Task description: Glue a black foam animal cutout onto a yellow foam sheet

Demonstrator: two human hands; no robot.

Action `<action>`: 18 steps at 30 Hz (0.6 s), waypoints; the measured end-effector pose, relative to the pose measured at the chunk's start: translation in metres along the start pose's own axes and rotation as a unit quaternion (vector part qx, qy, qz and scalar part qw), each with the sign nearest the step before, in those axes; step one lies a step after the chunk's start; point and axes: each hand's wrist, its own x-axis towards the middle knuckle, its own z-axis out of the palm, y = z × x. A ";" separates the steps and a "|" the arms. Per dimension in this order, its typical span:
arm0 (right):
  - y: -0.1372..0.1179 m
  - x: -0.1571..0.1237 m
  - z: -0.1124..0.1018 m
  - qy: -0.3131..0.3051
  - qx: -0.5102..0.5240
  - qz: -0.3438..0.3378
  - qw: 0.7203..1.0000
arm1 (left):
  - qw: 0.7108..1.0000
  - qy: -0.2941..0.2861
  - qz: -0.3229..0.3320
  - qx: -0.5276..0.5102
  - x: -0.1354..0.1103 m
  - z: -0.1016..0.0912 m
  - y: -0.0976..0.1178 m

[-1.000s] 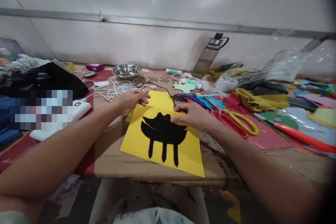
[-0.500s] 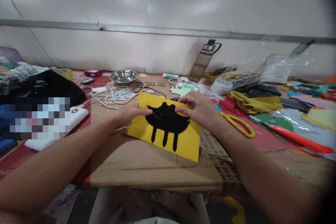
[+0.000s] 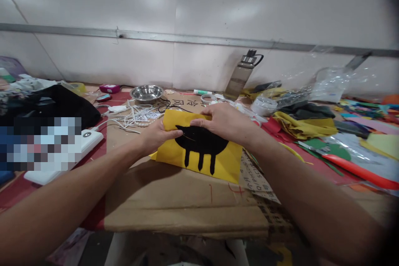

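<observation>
A yellow felt sheet [image 3: 170, 153] is held up at a tilt above the cardboard. On its face lies a black felt cutout [image 3: 204, 146], rounded, with a pointed corner at the upper left and three narrow strips hanging below. My left hand [image 3: 155, 136] pinches the sheet's left edge, thumb in front at the cutout's corner. At the top edge, my right hand [image 3: 222, 122] grips the sheet with its thumb over the black felt; its other fingers go behind and are partly hidden. The cutout's upper right is covered by this hand.
Flattened cardboard [image 3: 174, 199] covers the table before me. Behind are a steel bowl [image 3: 146, 92], white cords [image 3: 134, 114] and a water bottle [image 3: 240, 77]. A white power bank [image 3: 89, 143] lies left. Right are a red-handled cutter [image 3: 358, 170] and folded yellow cloth [image 3: 307, 124].
My right hand has slid left along the sheet's top edge, over the cutout's upper part. The sheet's lower right corner has risen, and its tilt has changed. My left hand keeps its hold.
</observation>
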 end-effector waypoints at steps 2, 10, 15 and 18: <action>0.001 0.002 0.004 -0.008 0.047 -0.009 0.999 | 1.000 0.001 0.006 -0.014 0.000 0.001 0.000; 0.015 0.002 0.009 0.052 0.106 -0.062 0.991 | 0.997 -0.015 -0.022 -0.073 -0.002 0.003 -0.002; 0.033 -0.006 0.006 0.319 0.146 -0.039 0.936 | 0.994 0.004 -0.027 -0.108 0.002 -0.003 -0.003; 0.035 -0.009 0.016 0.354 0.101 -0.080 0.926 | 0.991 0.018 -0.028 -0.131 0.004 -0.005 -0.003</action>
